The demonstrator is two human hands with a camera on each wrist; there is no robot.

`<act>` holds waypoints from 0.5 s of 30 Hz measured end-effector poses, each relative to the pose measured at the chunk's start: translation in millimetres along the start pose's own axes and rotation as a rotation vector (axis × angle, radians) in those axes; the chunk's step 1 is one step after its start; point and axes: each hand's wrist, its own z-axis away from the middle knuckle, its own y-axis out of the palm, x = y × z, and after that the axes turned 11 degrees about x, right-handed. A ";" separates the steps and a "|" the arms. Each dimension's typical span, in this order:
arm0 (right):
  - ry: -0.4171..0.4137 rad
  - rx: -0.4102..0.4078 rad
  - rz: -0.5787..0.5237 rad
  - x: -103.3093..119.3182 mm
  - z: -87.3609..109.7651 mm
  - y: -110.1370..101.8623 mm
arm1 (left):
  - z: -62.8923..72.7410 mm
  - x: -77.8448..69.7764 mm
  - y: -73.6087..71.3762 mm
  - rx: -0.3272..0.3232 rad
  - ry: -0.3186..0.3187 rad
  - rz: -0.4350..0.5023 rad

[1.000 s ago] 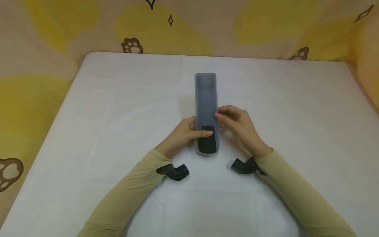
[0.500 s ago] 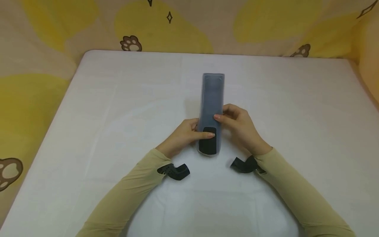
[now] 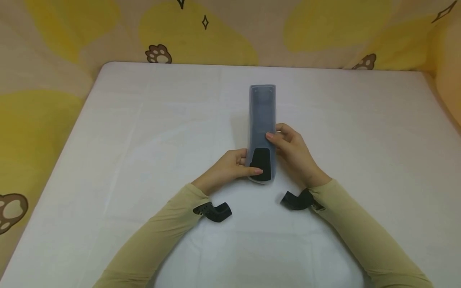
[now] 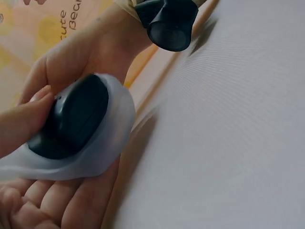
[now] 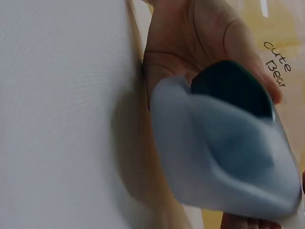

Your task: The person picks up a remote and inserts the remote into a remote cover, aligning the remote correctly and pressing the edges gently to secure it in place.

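A long remote control (image 3: pixel 261 164), back side up, is partly inside a translucent bluish silicone cover (image 3: pixel 262 112). Its black end shows through an opening at the cover's near end. With the thumb over that black end and fingers beneath, my left hand (image 3: pixel 230 166) grips it from the left. My right hand (image 3: pixel 293 150) pinches the cover's right edge about halfway along, thumb on top. In the left wrist view, the black end (image 4: pixel 71 119) bulges out of the cover (image 4: pixel 114 129). The right wrist view shows the cover's rim (image 5: pixel 233 174) gaping around the remote.
A white table (image 3: pixel 162 120) lies beneath both hands, and the remote's shadow falls on it. Black wrist cameras (image 3: pixel 217 212) hang beside the sleeves. Yellow patterned cloth (image 3: pixel 216 36) borders the table's far and left sides.
The covered remote has shifted right and a little away from me. My left thumb has slid toward the remote's near end. The right hand has risen slightly, still pinching the edge.
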 end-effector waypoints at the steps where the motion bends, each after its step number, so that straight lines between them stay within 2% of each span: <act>1: 0.012 0.012 -0.010 -0.5 0.0 1.0 | 0.1 0.2 0.4 -0.013 0.001 -0.008; 5: 0.016 0.026 -0.053 -2.9 -0.1 4.1 | -0.3 0.0 1.6 -0.044 -0.016 -0.016; 7: 0.002 0.003 -0.082 -3.6 -0.1 4.6 | -0.9 -0.4 1.7 -0.030 -0.019 -0.027; 11: -0.029 -0.026 -0.118 -4.0 -0.8 3.7 | -0.2 -0.5 -0.2 0.065 -0.022 -0.052; 15: -0.062 -0.034 -0.170 -2.5 -1.2 1.3 | 2.3 1.6 -3.0 0.161 0.016 -0.067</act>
